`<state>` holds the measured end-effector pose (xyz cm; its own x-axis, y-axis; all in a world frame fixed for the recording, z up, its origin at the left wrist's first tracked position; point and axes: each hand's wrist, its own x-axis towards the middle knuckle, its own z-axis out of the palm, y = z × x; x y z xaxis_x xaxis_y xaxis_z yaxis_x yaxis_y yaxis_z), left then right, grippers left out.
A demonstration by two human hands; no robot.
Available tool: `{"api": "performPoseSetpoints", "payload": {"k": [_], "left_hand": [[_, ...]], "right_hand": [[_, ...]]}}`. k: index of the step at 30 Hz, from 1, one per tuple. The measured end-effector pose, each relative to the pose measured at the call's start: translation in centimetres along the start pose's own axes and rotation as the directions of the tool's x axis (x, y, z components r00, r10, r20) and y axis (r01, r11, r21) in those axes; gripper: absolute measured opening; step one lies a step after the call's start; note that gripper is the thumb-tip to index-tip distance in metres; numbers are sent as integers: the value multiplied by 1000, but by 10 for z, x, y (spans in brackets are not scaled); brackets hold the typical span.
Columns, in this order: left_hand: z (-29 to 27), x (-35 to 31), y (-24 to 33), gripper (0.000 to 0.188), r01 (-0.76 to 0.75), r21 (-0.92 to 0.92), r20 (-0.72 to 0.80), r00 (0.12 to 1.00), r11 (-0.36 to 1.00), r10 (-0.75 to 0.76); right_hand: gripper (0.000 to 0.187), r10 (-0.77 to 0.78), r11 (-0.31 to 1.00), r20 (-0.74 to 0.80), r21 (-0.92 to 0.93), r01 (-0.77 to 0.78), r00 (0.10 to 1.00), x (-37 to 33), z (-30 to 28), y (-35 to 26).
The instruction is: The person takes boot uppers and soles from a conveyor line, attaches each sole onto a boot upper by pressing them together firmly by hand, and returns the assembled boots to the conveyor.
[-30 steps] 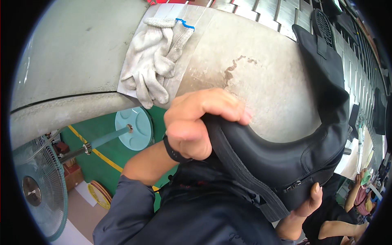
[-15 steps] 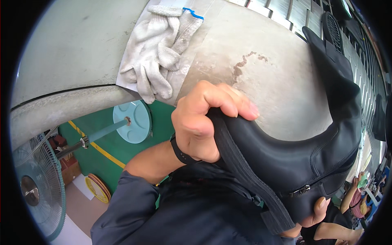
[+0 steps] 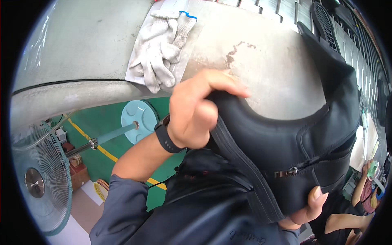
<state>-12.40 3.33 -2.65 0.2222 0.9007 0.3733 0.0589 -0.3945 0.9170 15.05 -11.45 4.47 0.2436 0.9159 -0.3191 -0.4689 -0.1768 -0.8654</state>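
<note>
The left hand (image 3: 192, 108) is hooking half-curled fingers over one end of the boot (image 3: 267, 136), the right hand (image 3: 309, 207) is clasping its zipped side, most fingers hidden, and gentle, even pressure is probably serving best, the boot lying between them beside the surface (image 3: 281, 57).

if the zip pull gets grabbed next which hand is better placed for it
Probably the right hand: its thumb lies on the black zipped piece, near the zip pull. The left hand is at the piece's upper left end in the picture, farther from the pull.
</note>
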Motion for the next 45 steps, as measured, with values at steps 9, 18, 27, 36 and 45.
{"api": "performPoseSetpoints", "payload": {"k": [9,18,27,36,45], "left_hand": [[2,6,15,88,-39,116,87,996,992,29],[27,3,16,53,-35,41,-136,990,999,40],[61,29,-1,132,105,205,93,988,973,-126],[66,38,-4,113,-163,101,168,975,982,144],[55,45,-10,81,-329,205,313,914,922,257]], "right_hand": [[80,96,977,55,-195,-84,994,-16,-34,16],[91,-86,686,364,-653,320,927,-9,-21,-1],[82,-426,6,759,-542,840,493,23,-97,145],[69,-265,237,629,-693,681,731,15,-86,157],[76,-228,194,642,-707,680,732,6,-110,161]]}}
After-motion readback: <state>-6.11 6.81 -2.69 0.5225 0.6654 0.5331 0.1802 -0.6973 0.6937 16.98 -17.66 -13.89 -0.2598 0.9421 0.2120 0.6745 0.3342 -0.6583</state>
